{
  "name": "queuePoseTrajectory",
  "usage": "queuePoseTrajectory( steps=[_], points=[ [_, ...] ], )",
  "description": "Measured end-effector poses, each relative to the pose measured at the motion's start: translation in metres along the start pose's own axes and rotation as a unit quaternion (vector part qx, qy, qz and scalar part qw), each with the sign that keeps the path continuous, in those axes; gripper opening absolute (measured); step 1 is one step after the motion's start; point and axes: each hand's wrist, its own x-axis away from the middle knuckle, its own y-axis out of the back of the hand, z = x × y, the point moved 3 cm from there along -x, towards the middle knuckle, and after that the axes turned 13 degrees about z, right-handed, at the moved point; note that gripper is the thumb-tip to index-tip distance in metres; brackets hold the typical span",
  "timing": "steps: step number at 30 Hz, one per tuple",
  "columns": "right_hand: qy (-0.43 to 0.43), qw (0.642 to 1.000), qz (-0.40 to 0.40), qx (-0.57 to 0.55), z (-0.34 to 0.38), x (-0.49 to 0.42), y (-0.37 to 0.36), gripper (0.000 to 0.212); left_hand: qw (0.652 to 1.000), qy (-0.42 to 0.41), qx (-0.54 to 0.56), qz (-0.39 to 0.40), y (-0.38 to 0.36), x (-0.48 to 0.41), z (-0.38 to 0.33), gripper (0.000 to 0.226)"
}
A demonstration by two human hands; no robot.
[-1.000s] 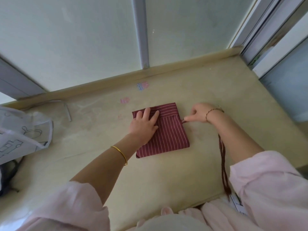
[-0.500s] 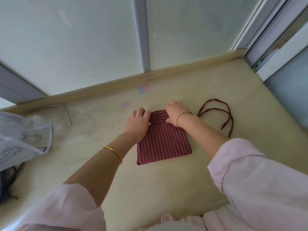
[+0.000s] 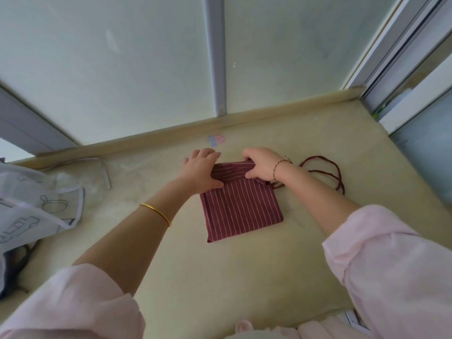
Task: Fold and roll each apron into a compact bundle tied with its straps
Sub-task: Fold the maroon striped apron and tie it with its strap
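- Since the frame half a second back, the far edge of the striped apron (image 3: 242,211) has been turned over toward the person, so a first narrow roll now lies under both hands.
- Left hand (image 3: 201,168) grips the left end of that roll, its fingers curled over the far side and its thumb pressed on the near side.
- Right hand (image 3: 260,163) pinches the right end in the same way, fingers hooked behind and thumb in front.
- Folded to a rectangle, the apron lies flat on the window ledge (image 3: 244,277), its unrolled part reaching toward the person.
- Dark straps (image 3: 325,168) trail loose on the ledge to the right, starting at the roll's right end.
- To roll well, I judge both hands should turn together and evenly, or one end will run ahead and the bundle will come out cone-shaped.
- Each turn is best kept tight and pressed down, since soft folded cloth springs open easily.
- Straps should stay out to the side, clear of the roll, so they remain free for tying.
- Another pale apron (image 3: 36,209) lies well apart at the left.
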Motion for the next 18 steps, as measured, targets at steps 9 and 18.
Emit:
queuePoseTrajectory(
  steps=[9,18],
  points=[
    [0.087,0.937,-0.326,0.092,0.013,0.064,0.023,0.016,0.962,-0.074,-0.113,-0.237,0.06,0.058,-0.029,0.022],
    [0.077,0.987,-0.021,0.142,-0.014,0.073,-0.092,0.021,0.975,-0.104,-0.195,0.012,-0.074,0.084,-0.042,0.017]
  ],
)
